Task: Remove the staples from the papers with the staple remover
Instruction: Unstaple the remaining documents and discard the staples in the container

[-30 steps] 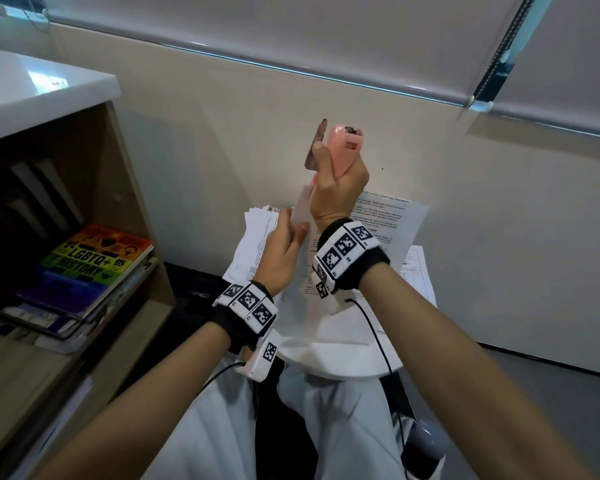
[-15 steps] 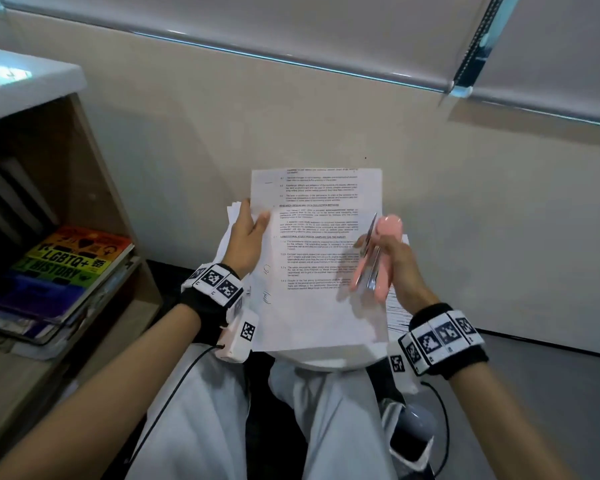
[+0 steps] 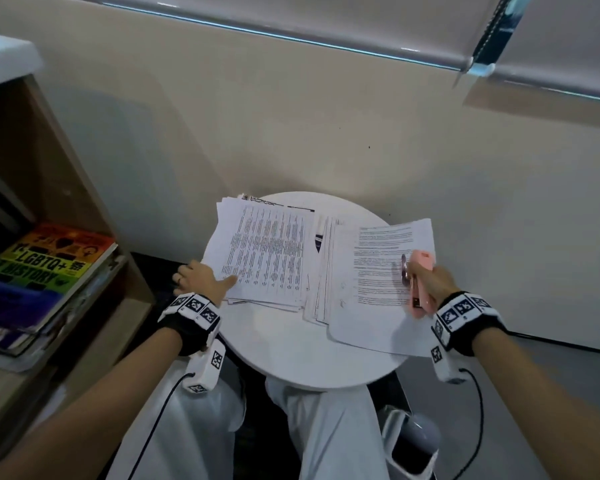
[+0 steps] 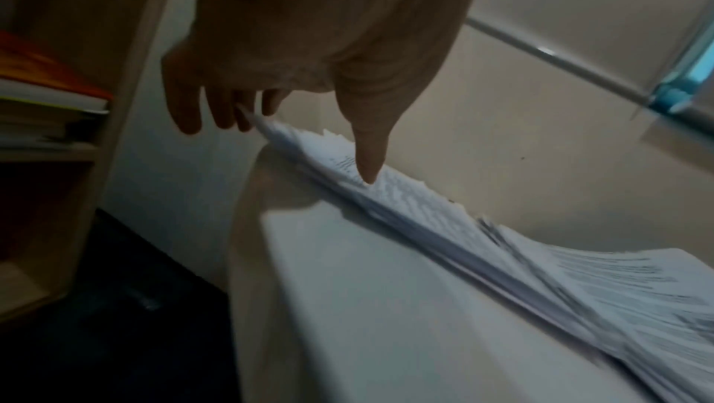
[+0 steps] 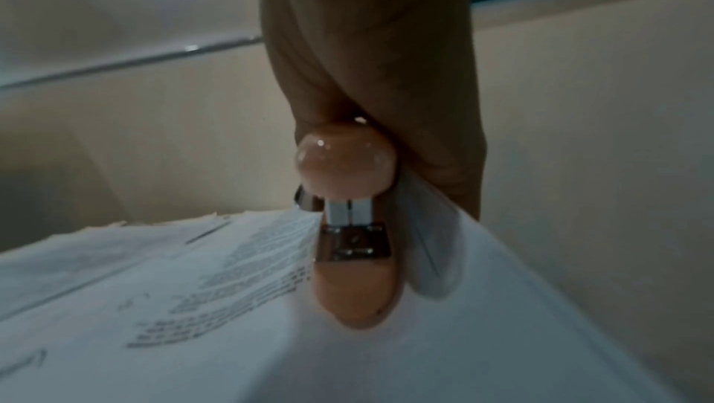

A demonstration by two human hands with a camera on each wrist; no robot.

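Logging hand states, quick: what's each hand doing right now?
Left hand: open, thumb tip resting on the left paper stack.
Right hand: closed around the pink staple remover.

Lying side by side on the table (image 3: 284, 344): left stack of papers (image 3: 267, 251) and right stack of papers (image 3: 371, 271), with a pen (image 3: 319, 237) lying between them toward the back. Resting at the left stack's near left corner, by the table's edge: left hand (image 3: 198, 280), thumb on the top sheet. Holding over the right stack's right edge: right hand (image 3: 433, 282), gripping the staple remover (image 3: 417, 285). Standing left of the table: shelf (image 3: 66, 161), holding books (image 3: 49, 261). Running behind everything: wall (image 3: 291, 133).
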